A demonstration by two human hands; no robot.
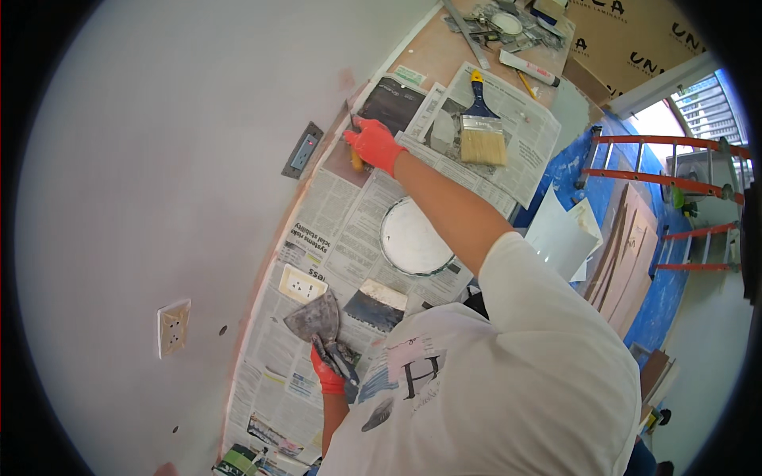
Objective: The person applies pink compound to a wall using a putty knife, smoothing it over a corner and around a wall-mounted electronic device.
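My right hand (373, 145), in a red glove, reaches to the wall beside the grey switch plate (302, 151). It is closed on a slim tool that looks like a putty knife, its thin grey blade (350, 115) near the wall and a yellow end (357, 162) showing below the fingers. Lower down, my left hand (328, 371), also red-gloved, grips a wide putty knife (315, 316) with a smeared grey blade and dark handle. Close to that blade lie a white socket (302, 283) and a dark-and-white spreader (377, 305). A round tub of white paste (414, 236) stands under my right forearm.
Newspaper (333, 206) covers the bench along the wall. A wide paintbrush (482, 127), a white tube (529, 68) and piled metal parts (508, 24) lie at the far end. A taped wall socket (173, 328) is at left, an orange ladder (659, 159) at right.
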